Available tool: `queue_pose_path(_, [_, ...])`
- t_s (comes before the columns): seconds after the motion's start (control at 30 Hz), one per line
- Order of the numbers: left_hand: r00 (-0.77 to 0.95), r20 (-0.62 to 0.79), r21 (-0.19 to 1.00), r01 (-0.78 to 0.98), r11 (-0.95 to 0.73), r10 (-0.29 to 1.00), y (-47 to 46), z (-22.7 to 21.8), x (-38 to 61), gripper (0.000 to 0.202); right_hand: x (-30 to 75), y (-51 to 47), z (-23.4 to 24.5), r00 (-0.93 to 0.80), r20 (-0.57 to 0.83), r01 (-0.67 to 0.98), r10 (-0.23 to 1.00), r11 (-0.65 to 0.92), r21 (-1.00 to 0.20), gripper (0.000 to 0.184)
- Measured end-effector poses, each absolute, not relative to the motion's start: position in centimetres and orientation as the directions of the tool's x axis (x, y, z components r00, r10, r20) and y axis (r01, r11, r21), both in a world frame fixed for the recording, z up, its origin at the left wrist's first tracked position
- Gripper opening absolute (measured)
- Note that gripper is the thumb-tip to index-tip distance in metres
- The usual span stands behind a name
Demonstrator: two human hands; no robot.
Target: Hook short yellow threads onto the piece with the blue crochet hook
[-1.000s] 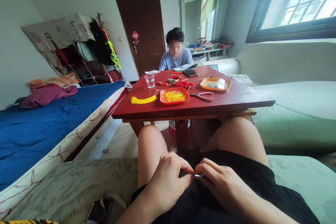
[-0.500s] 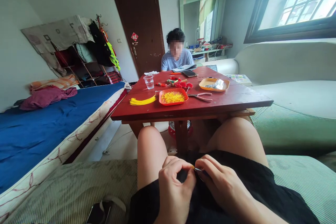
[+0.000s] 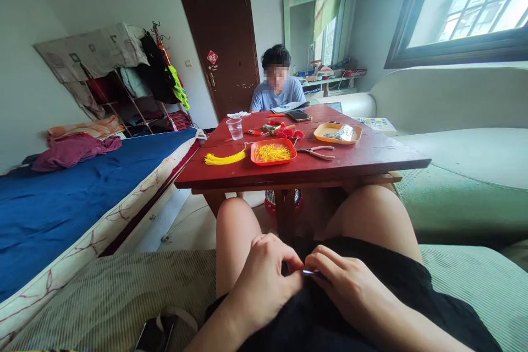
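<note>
Down in the lap, between the fingertips of both hands, sits a small thin metal piece [image 3: 308, 272] — a short silvery sliver, too small to tell its exact shape. It lies just above the black fabric [image 3: 330, 313] covering the person's thighs. The left hand [image 3: 264, 283] curls over from the left with thumb and forefinger pressed together at the piece's near end; the right hand [image 3: 350, 289] pinches the other end between thumb and forefinger, the remaining fingers folded loosely over the cloth. Both hands are thus closed on the same little item, their fingertips almost touching.

Beyond the bare knees stands a low red table [image 3: 371, 162]. On it, near the front edge, an orange tray [image 3: 273, 152] holds a heap of yellow strands, and a bundle of yellow strands [image 3: 225, 158] lies just beside it to the left. Pink-handled pliers [image 3: 319, 150] rest to the tray's right — near a second orange tray [image 3: 337, 133] holding something shiny. A clear cup [image 3: 235, 128] stands farther back. Another person [image 3: 275, 91] sits at the table's far end, and a blue mattress [image 3: 74, 192] lies along the left.
</note>
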State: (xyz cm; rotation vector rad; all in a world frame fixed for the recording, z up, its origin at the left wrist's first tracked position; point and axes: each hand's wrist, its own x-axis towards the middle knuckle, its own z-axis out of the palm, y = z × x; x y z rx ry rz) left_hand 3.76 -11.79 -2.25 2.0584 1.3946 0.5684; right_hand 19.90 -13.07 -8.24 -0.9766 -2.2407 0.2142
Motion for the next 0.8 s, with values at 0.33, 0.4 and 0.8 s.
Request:
queue_pose_path(0.33, [0.117,0.045,0.973,0.221,-0.07,0.992,-13.1,-5.9,4.4,0.014,19.5,-13.3,-7.6,-0.277,0.453,0.47,0.848,0.53,-0.705,0.019])
queue_pose_path(0.4, [0.158,0.032,0.976,0.21,-0.066,0.987,-13.1,-6.0,4.2,0.016,19.6,-13.4,-7.6,-0.262,0.409,0.427,0.874,0.485,-0.763,0.018])
queue_pose_path(0.8, [0.086,0.241,0.965,0.081,-0.248,0.967,-13.7,-7.3,4.4,0.01,19.7,-13.3,-6.6,-0.285,0.112,0.11,0.952,0.149,-0.983,0.024])
